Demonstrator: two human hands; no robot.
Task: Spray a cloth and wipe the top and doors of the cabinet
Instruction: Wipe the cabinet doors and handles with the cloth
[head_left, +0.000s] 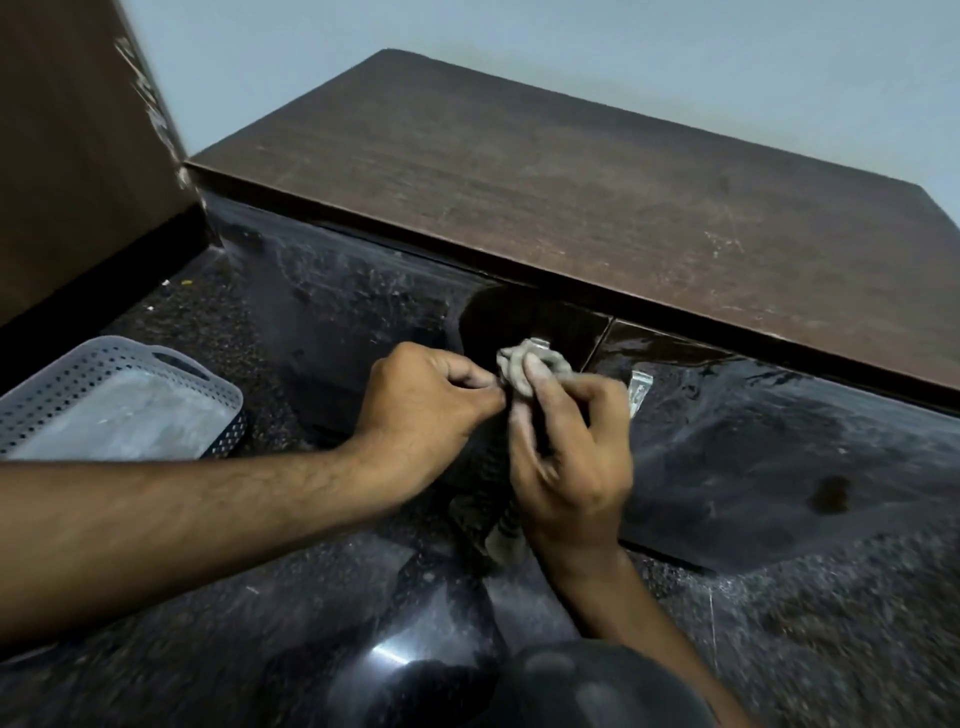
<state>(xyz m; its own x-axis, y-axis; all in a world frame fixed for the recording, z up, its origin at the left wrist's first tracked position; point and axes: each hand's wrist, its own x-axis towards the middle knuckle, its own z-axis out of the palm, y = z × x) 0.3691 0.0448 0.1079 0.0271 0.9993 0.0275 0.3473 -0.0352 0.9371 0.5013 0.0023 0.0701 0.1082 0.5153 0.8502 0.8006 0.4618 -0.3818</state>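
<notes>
While both hands are bunching the cloth (530, 364) at the door handle (537, 344), left hand (431, 405) pinching, right hand (569, 452) gripping, it's risking snagging there and missing dust.

we look down at a low cabinet (597, 171) with a brown wooden top and glossy dark doors (753, 441). our right hand (571, 457) grips a bunched grey cloth (524, 364) against the left door's metal handle, near the seam between the doors. our left hand (421, 410) pinches the cloth's edge. a perforated white basket (104, 374) sits on the speckled floor (208, 322) to the left.
</notes>
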